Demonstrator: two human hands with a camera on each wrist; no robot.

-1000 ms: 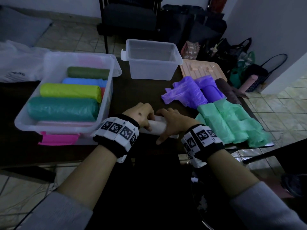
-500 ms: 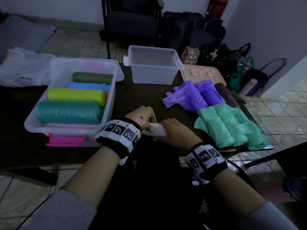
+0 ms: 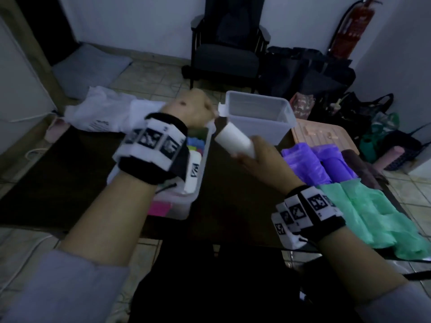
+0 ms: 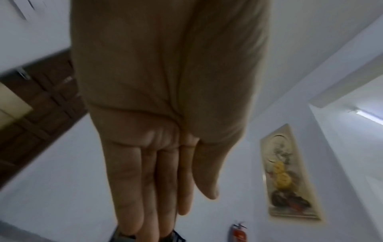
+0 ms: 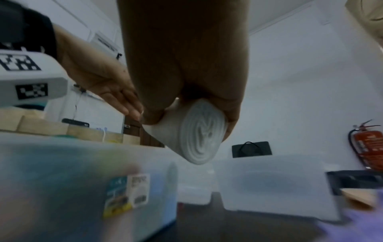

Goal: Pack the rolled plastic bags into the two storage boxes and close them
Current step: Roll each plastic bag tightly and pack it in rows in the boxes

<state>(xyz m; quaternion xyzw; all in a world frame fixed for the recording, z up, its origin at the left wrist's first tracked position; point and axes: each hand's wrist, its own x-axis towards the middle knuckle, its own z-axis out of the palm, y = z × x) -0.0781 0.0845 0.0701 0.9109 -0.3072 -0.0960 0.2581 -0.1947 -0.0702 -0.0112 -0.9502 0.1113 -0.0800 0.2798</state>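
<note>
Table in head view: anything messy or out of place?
Yes. The purple bags and green bags lie loose and crumpled at the table's right edge, not rolled; the green ones hang over the edge. The small box is empty.

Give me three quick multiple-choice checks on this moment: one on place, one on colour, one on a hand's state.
1. Where is the small clear box?
A. On the table, beyond the roll
B. On the floor
C. Inside the large box

2. What colour is the roll in the right hand?
A. Green
B. White
C. Purple

3. How is the left hand?
A. Gripping a lid
B. Open, fingers straight
C. Pinching a bag

Answers: 1 A, it stands on the tabletop; 2 B, its coiled end shows white; 3 B, the wrist view shows straight fingers holding nothing.
</note>
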